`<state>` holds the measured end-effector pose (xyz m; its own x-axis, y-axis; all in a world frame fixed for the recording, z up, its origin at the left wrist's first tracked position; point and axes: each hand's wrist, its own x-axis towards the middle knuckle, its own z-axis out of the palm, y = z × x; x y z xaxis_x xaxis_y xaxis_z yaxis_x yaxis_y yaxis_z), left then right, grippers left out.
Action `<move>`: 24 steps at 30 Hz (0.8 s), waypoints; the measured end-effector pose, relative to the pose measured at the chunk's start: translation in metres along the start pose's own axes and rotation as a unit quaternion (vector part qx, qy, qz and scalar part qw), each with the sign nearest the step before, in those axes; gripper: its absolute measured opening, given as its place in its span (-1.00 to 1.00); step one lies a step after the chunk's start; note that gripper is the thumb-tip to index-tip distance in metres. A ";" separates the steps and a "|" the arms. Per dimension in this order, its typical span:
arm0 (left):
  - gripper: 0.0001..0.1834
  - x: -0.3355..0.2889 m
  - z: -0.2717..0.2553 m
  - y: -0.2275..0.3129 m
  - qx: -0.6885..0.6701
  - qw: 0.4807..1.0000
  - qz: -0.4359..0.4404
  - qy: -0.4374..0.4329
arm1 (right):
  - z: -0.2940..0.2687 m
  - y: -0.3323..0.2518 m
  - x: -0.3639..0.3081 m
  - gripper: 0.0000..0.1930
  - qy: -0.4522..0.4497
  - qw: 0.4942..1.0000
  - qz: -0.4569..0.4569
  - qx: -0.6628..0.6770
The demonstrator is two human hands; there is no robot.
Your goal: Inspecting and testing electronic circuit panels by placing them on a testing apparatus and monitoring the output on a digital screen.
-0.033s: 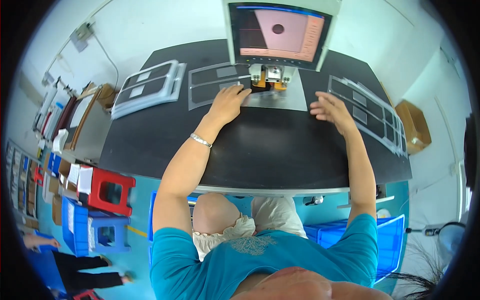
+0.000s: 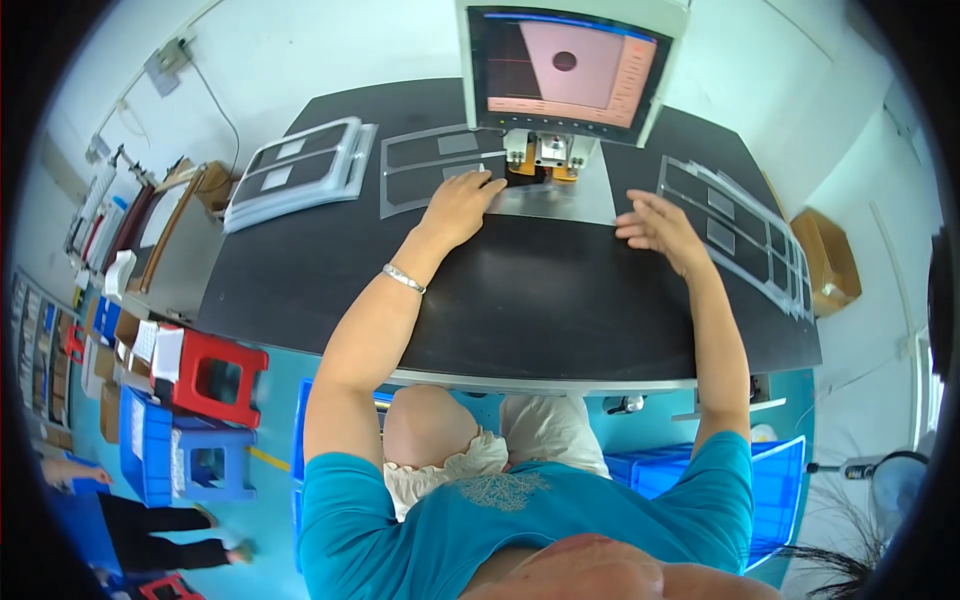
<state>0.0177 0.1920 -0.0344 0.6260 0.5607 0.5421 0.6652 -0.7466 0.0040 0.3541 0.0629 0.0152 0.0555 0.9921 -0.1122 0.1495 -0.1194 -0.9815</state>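
Observation:
My left hand (image 2: 464, 208) rests on a clear-edged plastic sheet (image 2: 402, 150) with dark panels, its fingers stretched out and lying on it. This sheet reaches to the metal head (image 2: 549, 152) of a bench machine, with orange parts, below a monitor (image 2: 562, 72). The monitor shows a dark round spot on a pink shape. To the right of the machine's metal plate (image 2: 590, 200), my right hand (image 2: 660, 230) is open with fingers apart and nothing in it. Near it lies a fanned stack of similar sheets (image 2: 735, 225).
A neat stack of sheets (image 2: 295, 170) lies at the left of the black table (image 2: 560, 300). Cardboard boxes (image 2: 828, 262), a red stool (image 2: 215, 378), a blue stool (image 2: 215, 462) and blue crates (image 2: 775, 490) stand around. Another person (image 2: 150, 535) is at the lower left.
The view has shifted slightly, with the monitor a little farther right. My right hand sits slightly lower in the picture; my left hand stays on the sheet.

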 end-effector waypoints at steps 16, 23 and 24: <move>-0.72 0.016 -0.078 0.006 -0.082 0.994 -0.060 0.042 | -0.043 0.014 0.002 -0.45 0.172 0.932 -0.104 -0.301; -0.43 -0.072 -0.036 -0.176 0.274 0.877 -0.375 0.122 | -0.055 0.013 -0.001 -0.46 0.169 0.939 -0.083 -0.289; -0.42 -0.072 -0.037 -0.177 0.243 0.870 -0.424 0.068 | -0.058 0.013 -0.004 -0.46 0.170 0.936 -0.081 -0.299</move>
<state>-0.1604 0.2707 -0.0437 -0.2058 0.7634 0.6123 0.9784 0.1729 0.1133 0.4126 0.0550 0.0114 0.2802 0.9419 0.1853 0.7024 -0.0696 -0.7084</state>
